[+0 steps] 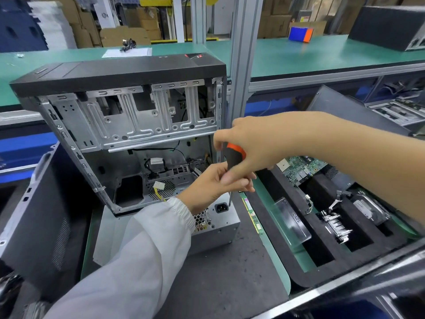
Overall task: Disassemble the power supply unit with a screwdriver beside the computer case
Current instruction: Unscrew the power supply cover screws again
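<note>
I am gripping the screwdriver (234,157) handle in my right hand (257,146), my left hand (213,183) pinching its shaft just below. Under the tip the power supply unit (213,224) is sitting still closed, so unscrewing looks barely begun. Just beyond stands the gutted computer case (128,116); green benches (299,56) and cardboard boxes (147,21) are lying farther off.
</note>
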`<state>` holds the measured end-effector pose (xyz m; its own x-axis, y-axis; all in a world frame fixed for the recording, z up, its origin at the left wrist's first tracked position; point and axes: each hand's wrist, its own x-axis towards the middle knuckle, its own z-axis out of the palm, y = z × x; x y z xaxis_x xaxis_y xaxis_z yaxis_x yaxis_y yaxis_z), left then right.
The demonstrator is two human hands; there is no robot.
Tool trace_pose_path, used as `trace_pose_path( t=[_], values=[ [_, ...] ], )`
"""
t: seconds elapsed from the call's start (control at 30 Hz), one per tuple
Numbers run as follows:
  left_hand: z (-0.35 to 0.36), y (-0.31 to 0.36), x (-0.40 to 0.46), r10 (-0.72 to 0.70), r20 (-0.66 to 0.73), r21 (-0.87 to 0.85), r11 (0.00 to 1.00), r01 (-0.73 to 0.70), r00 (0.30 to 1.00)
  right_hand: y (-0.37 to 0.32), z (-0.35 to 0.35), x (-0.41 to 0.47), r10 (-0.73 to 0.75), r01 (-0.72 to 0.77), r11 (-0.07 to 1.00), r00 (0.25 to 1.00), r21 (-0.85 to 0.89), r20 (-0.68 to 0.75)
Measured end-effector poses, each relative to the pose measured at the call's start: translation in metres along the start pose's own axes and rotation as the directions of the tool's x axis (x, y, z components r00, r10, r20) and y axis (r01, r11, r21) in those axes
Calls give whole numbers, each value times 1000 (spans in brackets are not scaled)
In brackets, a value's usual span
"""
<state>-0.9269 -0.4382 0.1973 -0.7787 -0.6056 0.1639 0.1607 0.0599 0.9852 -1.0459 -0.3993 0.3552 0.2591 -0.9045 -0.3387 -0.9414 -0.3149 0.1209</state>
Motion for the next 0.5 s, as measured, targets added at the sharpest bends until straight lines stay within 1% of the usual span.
trace_pose_path(
  t=[0.07, 0.1, 0.13, 0.17, 0.2, 0.23, 0.27, 0.3, 0.33, 0.4, 0.47, 0.5],
  values=[
    [0, 1, 0, -6, -7, -13, 1000, 6, 1000, -5, 4, 1, 99, -107, 993, 986, -51, -136],
    [0, 1, 0, -15, -8, -10, 1000, 15, 1000, -7, 5, 1, 107, -129, 986, 975, -103, -195],
    [0, 2, 1, -23, -4, -5, 1000, 23, 1000, -7, 6, 3, 101, -136, 979, 971, -152, -214],
    [1, 2, 2, -27, -1, -5, 1000, 27, 1000, -8, 6, 4, 70, -106, 978, 979, -182, -194],
    [1, 2, 2, -28, 0, -13, 1000, 28, 1000, -7, 3, 3, 24, -48, 981, 992, -187, -127],
    [1, 3, 2, -27, -4, -22, 999, 27, 1000, -4, -1, 1, -15, 9, 988, 999, -153, -38],
    [1, 3, 2, -24, -13, -28, 999, 24, 1000, -1, -5, -2, -22, 26, 994, 999, -103, 48],
    [1, 3, 3, -20, -19, -25, 999, 20, 1000, 1, -8, -4, -35, 42, 997, 994, -67, 99],
    [1, 4, 3, -18, -19, -19, 1000, 18, 1000, 0, -10, -6, -19, 22, 999, 994, -27, 106],
    [1, 4, 3, -14, -7, -14, 1000, 14, 1000, -4, -7, -5, 67, -66, 998, 997, -8, 31],
    [2, 3, 3, -28, -12, -18, 999, 27, 1000, -7, 0, 1, 105, -121, 977, 990, -173, -98],
    [2, 3, 3, -38, -14, -20, 999, 38, 999, -7, 3, 4, 83, -114, 963, 987, -243, -136]
  ],
)
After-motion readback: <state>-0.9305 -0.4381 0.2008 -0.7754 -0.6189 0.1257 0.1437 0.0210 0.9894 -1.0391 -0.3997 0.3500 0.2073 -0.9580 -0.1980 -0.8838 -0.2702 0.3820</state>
